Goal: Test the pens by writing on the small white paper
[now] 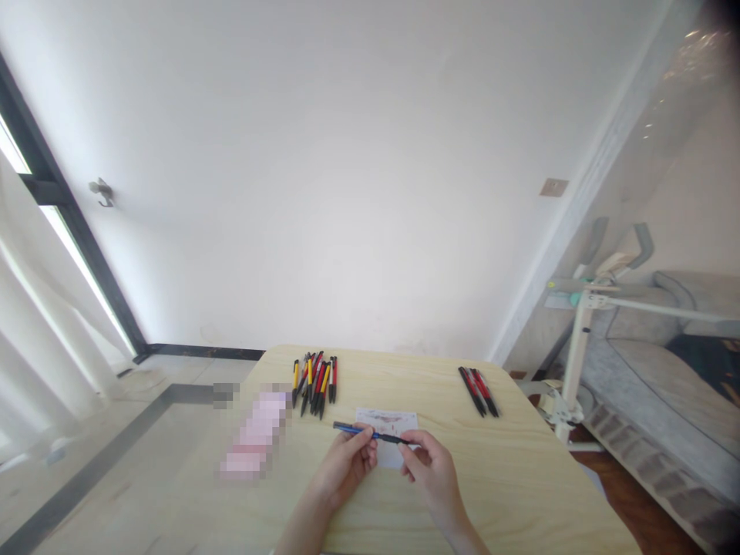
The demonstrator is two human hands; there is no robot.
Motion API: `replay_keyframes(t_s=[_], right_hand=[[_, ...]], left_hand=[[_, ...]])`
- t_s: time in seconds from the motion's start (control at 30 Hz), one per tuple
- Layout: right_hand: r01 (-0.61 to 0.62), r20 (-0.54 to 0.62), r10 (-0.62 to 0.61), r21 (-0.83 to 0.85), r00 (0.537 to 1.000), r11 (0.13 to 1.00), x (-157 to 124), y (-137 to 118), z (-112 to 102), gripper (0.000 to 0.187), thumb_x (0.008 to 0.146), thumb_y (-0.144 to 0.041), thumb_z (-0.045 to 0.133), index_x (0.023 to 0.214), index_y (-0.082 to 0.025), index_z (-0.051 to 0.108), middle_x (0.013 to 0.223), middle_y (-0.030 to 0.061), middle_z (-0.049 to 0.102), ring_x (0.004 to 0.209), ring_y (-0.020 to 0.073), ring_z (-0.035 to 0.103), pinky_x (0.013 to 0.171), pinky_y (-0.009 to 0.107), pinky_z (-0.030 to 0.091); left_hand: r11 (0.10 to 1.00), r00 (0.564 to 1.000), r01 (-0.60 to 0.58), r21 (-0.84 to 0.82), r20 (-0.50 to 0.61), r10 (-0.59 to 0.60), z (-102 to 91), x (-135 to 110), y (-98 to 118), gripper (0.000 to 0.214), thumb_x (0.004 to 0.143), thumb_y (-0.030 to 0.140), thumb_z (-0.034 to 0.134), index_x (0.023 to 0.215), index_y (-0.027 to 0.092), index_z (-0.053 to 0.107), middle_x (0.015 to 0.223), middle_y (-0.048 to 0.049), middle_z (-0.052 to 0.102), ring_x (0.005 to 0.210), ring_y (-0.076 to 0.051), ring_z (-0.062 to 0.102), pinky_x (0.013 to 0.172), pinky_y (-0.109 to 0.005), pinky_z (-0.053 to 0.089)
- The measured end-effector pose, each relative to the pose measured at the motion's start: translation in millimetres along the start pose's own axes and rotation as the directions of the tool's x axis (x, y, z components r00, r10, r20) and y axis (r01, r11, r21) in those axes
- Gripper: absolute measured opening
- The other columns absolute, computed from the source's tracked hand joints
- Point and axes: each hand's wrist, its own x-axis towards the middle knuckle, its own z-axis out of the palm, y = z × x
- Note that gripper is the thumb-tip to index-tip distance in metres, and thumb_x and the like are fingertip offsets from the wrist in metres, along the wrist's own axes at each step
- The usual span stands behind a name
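Observation:
Both my hands hold one blue and black pen (365,432) level above a light wooden table (520,478). My left hand (347,462) pinches its blue end; my right hand (431,462) pinches its black end. Under the pen lies a small white paper card (386,422) with faint scribbles. Beyond my left hand lies a bunch of several red, yellow and black pens (315,381). A smaller group of red and black pens (479,391) lies at the far right of the table.
A blurred pink patch (254,435) covers something at the table's left. A white wall rises behind the table. A grey sofa (664,362) and a white stand (578,347) are on the right, a window (58,231) on the left.

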Motion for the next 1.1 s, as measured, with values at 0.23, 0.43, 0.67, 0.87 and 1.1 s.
replay_keyframes(t_s=[0.23,0.43,0.67,0.87,1.1], right_hand=[[-0.014,0.005,0.014,-0.012,1.0,1.0,0.7,0.4,0.2,0.036,0.066,-0.047,0.064,0.078,-0.014,0.063,0.045,0.0001,0.057,0.039,0.0134,0.052,0.037,0.021,0.04],[-0.012,0.03,0.013,-0.025,0.999,1.0,0.9,0.1,0.6,0.031,0.07,-0.042,0.062,0.08,-0.013,0.063,0.047,0.0007,0.057,0.041,0.0125,0.051,0.039,0.021,0.038],[-0.009,0.05,0.011,-0.04,0.999,0.999,1.7,1.5,-0.9,0.03,0.073,-0.04,0.06,0.083,-0.012,0.063,0.049,0.0011,0.058,0.043,0.0128,0.05,0.04,0.021,0.038],[0.028,0.078,-0.021,-0.091,0.997,0.996,3.6,1.8,-3.2,0.028,0.074,-0.038,0.059,0.083,-0.012,0.063,0.052,0.0012,0.058,0.045,0.0132,0.052,0.042,0.021,0.039],[0.065,0.101,-0.048,-0.176,0.994,0.982,4.4,1.3,-5.8,0.027,0.076,-0.038,0.057,0.083,-0.013,0.064,0.055,0.0017,0.059,0.048,0.0144,0.054,0.046,0.022,0.042]], left_hand=[[1.0,1.0,-0.004,0.001,-0.009,0.004,0.2,0.1,0.1,0.015,0.069,0.017,0.07,0.074,0.013,0.056,0.06,0.0007,0.058,0.052,-0.006,0.055,0.053,-0.016,0.045],[1.0,1.0,-0.02,-0.001,-0.004,0.02,-0.7,-0.1,-1.4,0.013,0.071,0.017,0.068,0.074,0.012,0.056,0.06,0.0002,0.058,0.053,-0.005,0.054,0.053,-0.015,0.043],[1.0,1.0,-0.029,0.002,0.0,0.029,-0.2,0.3,-1.3,0.011,0.072,0.015,0.067,0.075,0.012,0.057,0.06,-0.0006,0.058,0.053,-0.005,0.054,0.053,-0.015,0.043],[1.0,1.0,-0.026,0.008,-0.002,0.026,1.1,-0.3,-1.1,0.013,0.07,0.016,0.069,0.074,0.012,0.057,0.059,0.0,0.057,0.053,-0.005,0.053,0.053,-0.015,0.043],[0.999,0.999,-0.032,0.018,0.001,0.032,0.9,-0.4,-1.7,0.013,0.07,0.017,0.069,0.074,0.012,0.057,0.059,0.0,0.057,0.054,-0.005,0.053,0.053,-0.015,0.042]])
